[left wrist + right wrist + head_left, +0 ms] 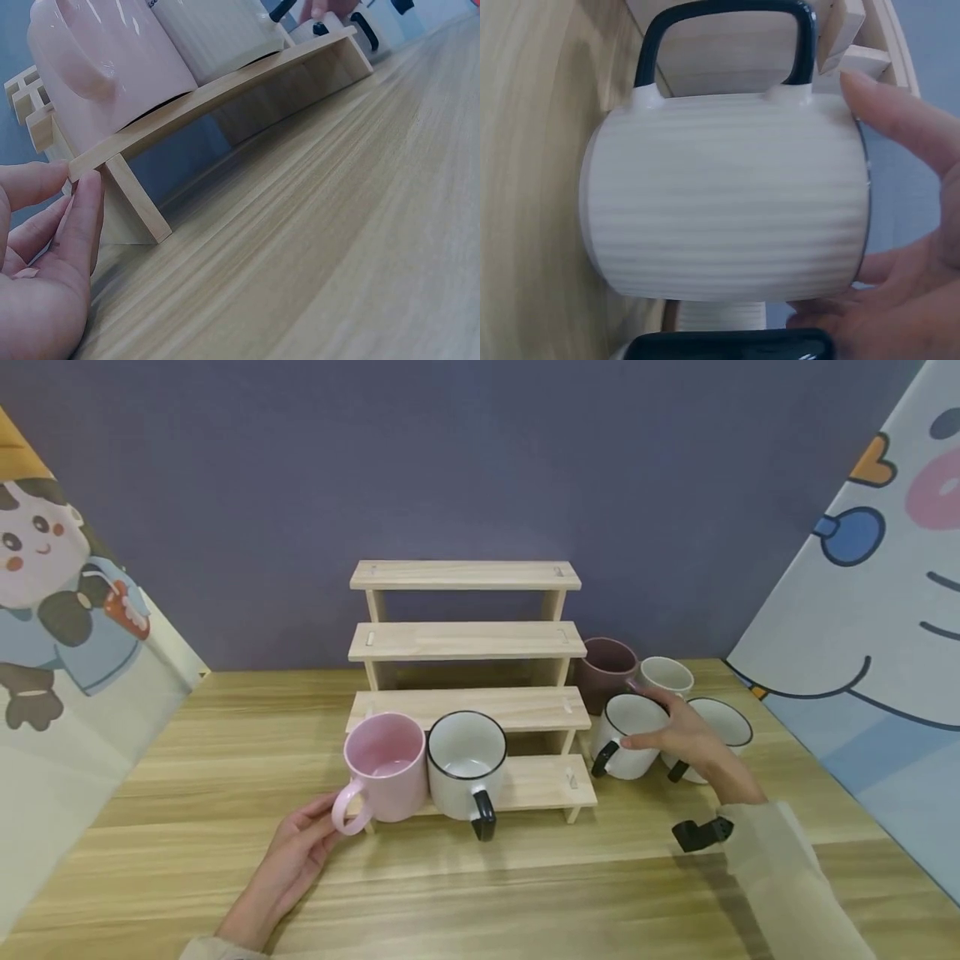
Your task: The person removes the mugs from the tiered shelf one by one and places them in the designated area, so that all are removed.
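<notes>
My left hand (300, 847) pinches the left end of the lowest board of a wooden tiered display rack (465, 575), thumb above and fingers below in the left wrist view. On that board stand a pink mug (393, 789) and, touching or nearly touching it, a ribbed white mug (453, 793) with a black handle. Right of the rack, my right hand (686, 739) grips another black-rimmed white mug (727, 195) near its rim, thumb on the side toward the rack and fingers across. This mug is upright and close to the table.
Around the right hand stand a dark maroon mug (603, 664), a small white mug (667, 675) and a further white mug (723, 722) with a black rim. A dark wall (465, 460) rises behind the rack; printed panels (862, 635) flank the wooden table (480, 893).
</notes>
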Demonstrator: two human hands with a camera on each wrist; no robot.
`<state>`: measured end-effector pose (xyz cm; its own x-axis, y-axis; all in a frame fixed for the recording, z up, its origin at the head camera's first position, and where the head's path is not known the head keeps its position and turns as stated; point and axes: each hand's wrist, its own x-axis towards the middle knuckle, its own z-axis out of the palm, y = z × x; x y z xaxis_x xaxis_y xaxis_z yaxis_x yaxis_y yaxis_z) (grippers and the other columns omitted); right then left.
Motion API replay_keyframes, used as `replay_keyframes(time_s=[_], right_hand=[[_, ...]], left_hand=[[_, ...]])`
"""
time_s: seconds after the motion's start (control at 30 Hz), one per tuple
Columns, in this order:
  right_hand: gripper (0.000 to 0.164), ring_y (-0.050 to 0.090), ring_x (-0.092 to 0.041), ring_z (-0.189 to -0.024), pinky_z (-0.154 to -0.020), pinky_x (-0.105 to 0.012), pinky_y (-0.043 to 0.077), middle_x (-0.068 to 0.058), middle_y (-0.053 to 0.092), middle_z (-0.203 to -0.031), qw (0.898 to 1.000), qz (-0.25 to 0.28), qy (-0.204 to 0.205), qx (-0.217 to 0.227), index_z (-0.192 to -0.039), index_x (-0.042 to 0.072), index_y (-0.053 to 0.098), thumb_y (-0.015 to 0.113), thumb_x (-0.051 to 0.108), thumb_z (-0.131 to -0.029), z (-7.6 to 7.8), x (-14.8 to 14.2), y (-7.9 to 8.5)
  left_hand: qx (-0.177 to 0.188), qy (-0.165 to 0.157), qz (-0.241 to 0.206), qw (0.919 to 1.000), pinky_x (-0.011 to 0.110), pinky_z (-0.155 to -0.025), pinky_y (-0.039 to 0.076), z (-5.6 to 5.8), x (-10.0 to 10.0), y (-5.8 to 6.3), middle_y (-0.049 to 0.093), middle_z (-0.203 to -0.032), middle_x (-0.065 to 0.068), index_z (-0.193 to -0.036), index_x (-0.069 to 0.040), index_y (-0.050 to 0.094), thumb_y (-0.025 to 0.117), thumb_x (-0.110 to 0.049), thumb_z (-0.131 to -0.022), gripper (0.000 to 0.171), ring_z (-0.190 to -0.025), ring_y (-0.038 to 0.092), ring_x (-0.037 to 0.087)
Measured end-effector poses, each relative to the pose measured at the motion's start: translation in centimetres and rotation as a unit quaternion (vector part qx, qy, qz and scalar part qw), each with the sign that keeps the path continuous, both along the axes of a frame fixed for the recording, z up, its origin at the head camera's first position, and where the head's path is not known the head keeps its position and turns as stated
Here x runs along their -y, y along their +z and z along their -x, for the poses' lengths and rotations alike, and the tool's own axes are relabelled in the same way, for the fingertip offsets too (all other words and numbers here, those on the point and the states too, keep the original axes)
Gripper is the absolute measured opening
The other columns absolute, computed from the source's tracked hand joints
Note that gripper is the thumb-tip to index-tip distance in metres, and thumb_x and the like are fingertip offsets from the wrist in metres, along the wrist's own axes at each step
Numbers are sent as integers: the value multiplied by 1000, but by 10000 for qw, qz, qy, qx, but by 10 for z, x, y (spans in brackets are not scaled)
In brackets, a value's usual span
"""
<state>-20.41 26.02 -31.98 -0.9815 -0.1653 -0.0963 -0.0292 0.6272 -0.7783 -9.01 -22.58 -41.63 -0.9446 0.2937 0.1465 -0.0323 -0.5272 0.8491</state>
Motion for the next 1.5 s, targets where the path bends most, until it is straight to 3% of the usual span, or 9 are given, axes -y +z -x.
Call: replay_keyframes(time_s=[0.17,0.33,0.6,0.77,1.07,1.3,1.5], right_hand=[[114,12,-54,-138,-109,-72,24,-35,7,-153,9989,-333,-274,-173,-149,-7,2,82,25,-74,-7,3,7],[113,11,-54,-138,-108,-73,24,-33,6,-154,9977,-456,-279,-414,-151,-3,3,82,26,-74,-15,8,16],[102,14,-45,-143,-116,-66,15,-27,18,-154,9954,535,11,-796,-151,0,7,78,17,-79,-26,20,22],[93,21,-40,-142,-119,-57,20,-22,20,-155,9909,804,121,-1069,-151,2,14,75,13,-81,-31,34,26],[82,27,-36,-141,-120,-50,26,-20,31,-151,9851,1092,785,-1068,-147,1,25,74,13,-83,-26,72,21],[82,28,-34,-141,-121,-48,25,-19,32,-151,9841,1120,1101,-831,-147,3,28,76,19,-82,-29,92,22],[82,35,-36,-137,-120,-49,28,-22,37,-148,9759,1225,1526,-966,-145,2,31,78,16,-79,-31,109,20]], left_hand=[[94,102,123,9998,17,-98,51,1,-2,-1,65,-117,-4,-115,-15,65,40,7,-97,38,-106,63,8],[156,202,339,9991,17,-99,50,5,-4,-3,64,-117,-5,-114,-17,65,41,6,-97,38,-107,62,7],[17,128,231,9996,17,-98,51,5,-4,-7,64,-118,-2,-116,-15,65,40,8,-96,38,-107,62,9],[43,99,170,9998,17,-98,51,4,-2,-6,64,-118,-2,-116,-14,65,39,8,-96,39,-107,62,9],[169,173,113,9996,17,-98,51,1,1,-3,65,-117,-3,-115,-15,65,41,8,-96,39,-106,63,8],[172,137,174,9996,17,-98,51,1,0,-1,65,-117,-3,-115,-15,65,40,7,-97,38,-107,63,8],[201,220,323,9990,17,-98,51,2,0,-1,64,-118,-4,-115,-17,65,41,5,-97,37,-108,62,7]])
